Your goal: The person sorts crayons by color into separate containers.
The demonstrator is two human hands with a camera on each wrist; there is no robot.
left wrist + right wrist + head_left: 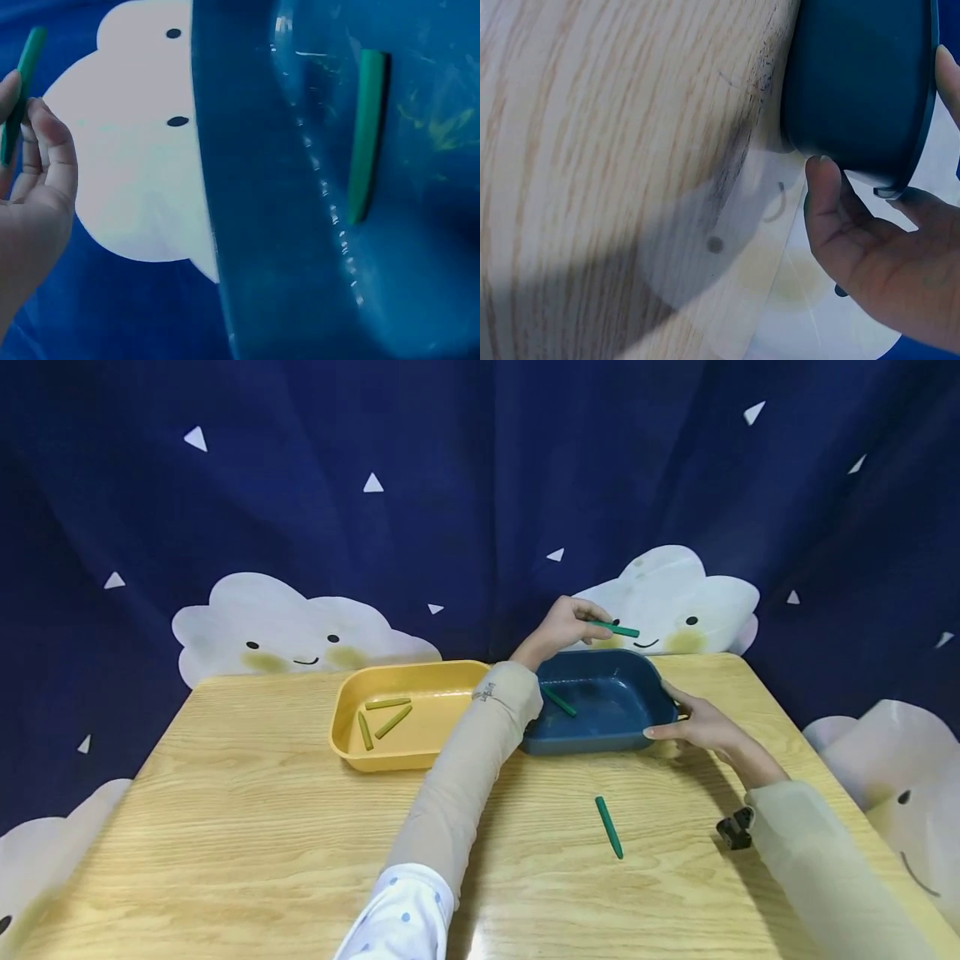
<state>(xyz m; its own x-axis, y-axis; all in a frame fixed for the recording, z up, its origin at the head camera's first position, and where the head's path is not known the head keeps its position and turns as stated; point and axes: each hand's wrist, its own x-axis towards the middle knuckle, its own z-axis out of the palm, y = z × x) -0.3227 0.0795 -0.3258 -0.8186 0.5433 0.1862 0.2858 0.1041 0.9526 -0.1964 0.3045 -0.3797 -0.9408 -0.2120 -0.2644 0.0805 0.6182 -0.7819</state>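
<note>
My left hand [566, 625] pinches a green crayon [619, 630] between thumb and fingers, above the back rim of a dark blue tub [588, 746]. The left wrist view shows that hand beside the tub, with the held crayon [25, 86] sticking up. Another green crayon [366, 135] lies on the tub's floor. At the tub's right end, my right hand [697, 722] grips the wall, its thumb at the front corner and other fingers along the side. In the right wrist view the thumb touches the tub's outside [855, 90]. One more green crayon [609, 827] lies on the table in front.
A yellow tub [405, 762] stands left of the blue one, holding several olive-yellow crayons [393, 722]. My left forearm crosses its right end. Both tubs sit near the back edge of the wooden table [247, 827]. Behind hangs a dark blue curtain [450, 485] with clouds.
</note>
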